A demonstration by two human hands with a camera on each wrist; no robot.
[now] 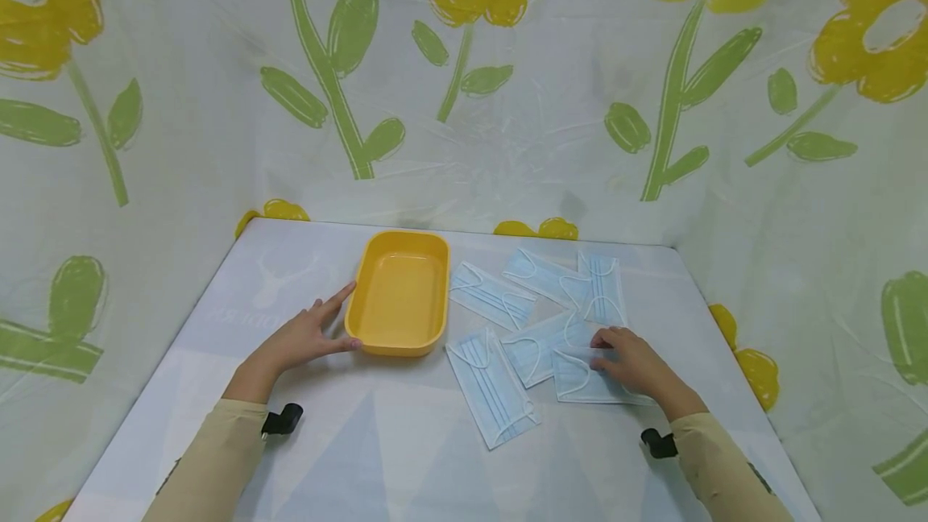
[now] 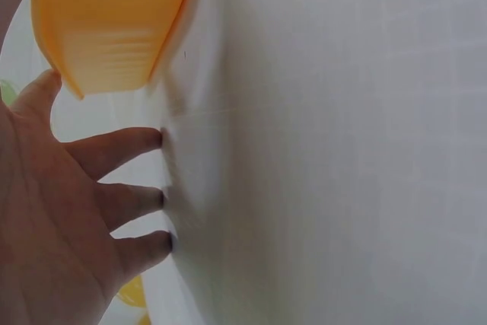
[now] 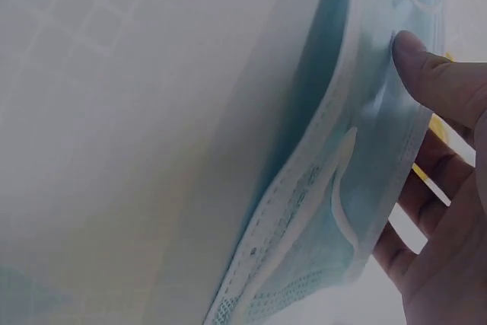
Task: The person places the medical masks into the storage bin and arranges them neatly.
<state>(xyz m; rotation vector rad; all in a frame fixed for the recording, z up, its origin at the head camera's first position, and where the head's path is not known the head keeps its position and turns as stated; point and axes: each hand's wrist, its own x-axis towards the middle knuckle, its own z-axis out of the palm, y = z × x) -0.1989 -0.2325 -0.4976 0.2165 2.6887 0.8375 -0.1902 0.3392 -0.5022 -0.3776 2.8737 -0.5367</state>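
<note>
My left hand (image 1: 303, 337) is at the left side of a yellow plastic tray (image 1: 397, 300), fingers spread. Its thumb and index fingertip are at the tray's rim, while the other fingertips rest on the table in the left wrist view. With my right hand (image 1: 632, 362) I pinch the far edge of a light blue face mask (image 1: 580, 383); in the right wrist view the thumb (image 3: 426, 74) lies on its face and the other fingers are behind it. The mask's near edge is bowed, and a white ear loop (image 3: 342, 188) hangs across it.
Several more face masks lie flat between the tray and my right hand, one mask (image 1: 493, 385) nearest me and another mask (image 1: 493, 296) beside the tray. Masks overlap at the back right. A flower-printed curtain (image 1: 536, 103) surrounds the table (image 1: 348, 457).
</note>
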